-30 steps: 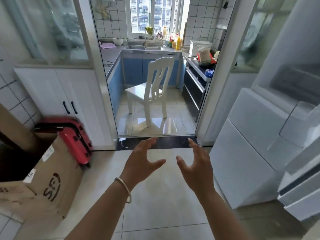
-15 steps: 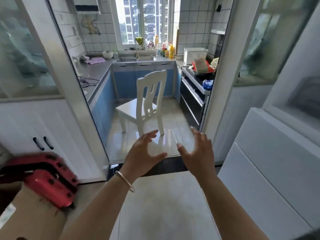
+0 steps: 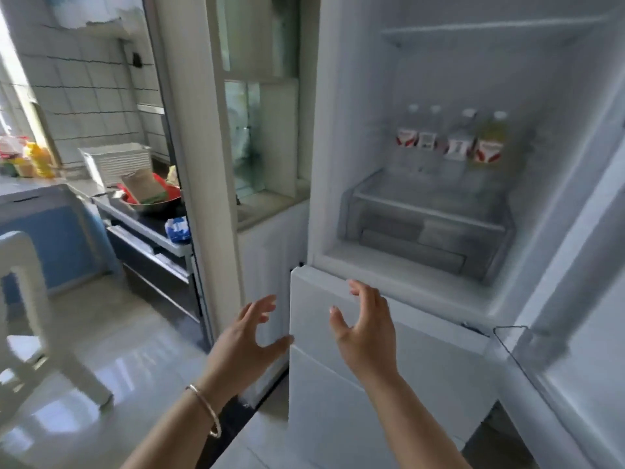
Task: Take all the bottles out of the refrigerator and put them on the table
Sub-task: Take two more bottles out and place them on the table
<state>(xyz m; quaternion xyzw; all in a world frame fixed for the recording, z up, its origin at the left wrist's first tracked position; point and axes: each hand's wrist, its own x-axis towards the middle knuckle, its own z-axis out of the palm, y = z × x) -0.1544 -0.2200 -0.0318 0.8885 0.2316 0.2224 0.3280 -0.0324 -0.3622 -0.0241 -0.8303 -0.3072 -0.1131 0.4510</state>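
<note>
Four bottles [image 3: 451,140] newly in view

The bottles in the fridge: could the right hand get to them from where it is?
Probably yes. The bottles stand in a row in the open refrigerator, nothing before them, and the right hand is empty below.

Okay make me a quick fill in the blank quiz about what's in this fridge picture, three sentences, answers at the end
1. The refrigerator compartment stands ____, showing its inside.
2. ____ bottles stand in a row on the shelf above the clear drawer.
3. The left hand and right hand hold ____; a bracelet circles the left wrist.

Missing words: open; four; nothing
</note>
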